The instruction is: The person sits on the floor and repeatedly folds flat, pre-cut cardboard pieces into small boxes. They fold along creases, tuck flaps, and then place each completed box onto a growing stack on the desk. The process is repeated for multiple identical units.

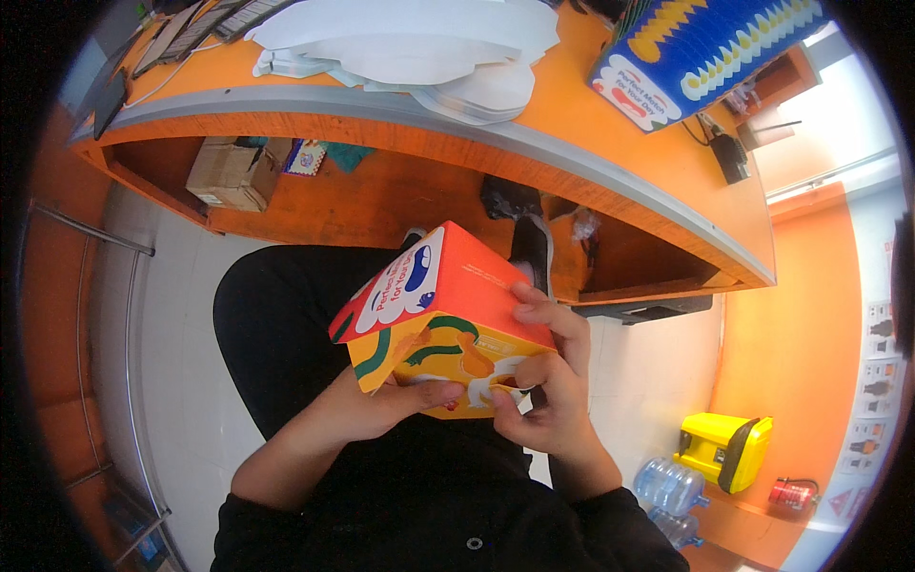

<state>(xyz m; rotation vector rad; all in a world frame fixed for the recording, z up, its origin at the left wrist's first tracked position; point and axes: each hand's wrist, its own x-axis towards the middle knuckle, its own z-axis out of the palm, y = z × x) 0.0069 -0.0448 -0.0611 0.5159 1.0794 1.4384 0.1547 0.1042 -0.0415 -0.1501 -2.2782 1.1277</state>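
Over my lap I hold a printed paperboard food box (pixel 493 293), partly folded into shape. Its red panel and a white-lettered side face up and away, while a yellow panel (pixel 436 350) with green and white drawings faces me. My left hand (pixel 379 404) supports the near left side, its thumb lying on the yellow panel and its other fingers hidden behind the board. On the right, my right hand (pixel 550 372) pinches the box's edge and a flap between thumb and fingers, with one finger up against the red panel.
Ahead stands an orange desk (pixel 565 93) bearing stacked white paperboard blanks (pixel 400 50) and a row of nested blue printed boxes (pixel 665 64). A cardboard carton (pixel 236 171) sits on its lower shelf. Water bottles (pixel 672 486), a yellow bin (pixel 725 447) and a fire extinguisher (pixel 792 493) are at right.
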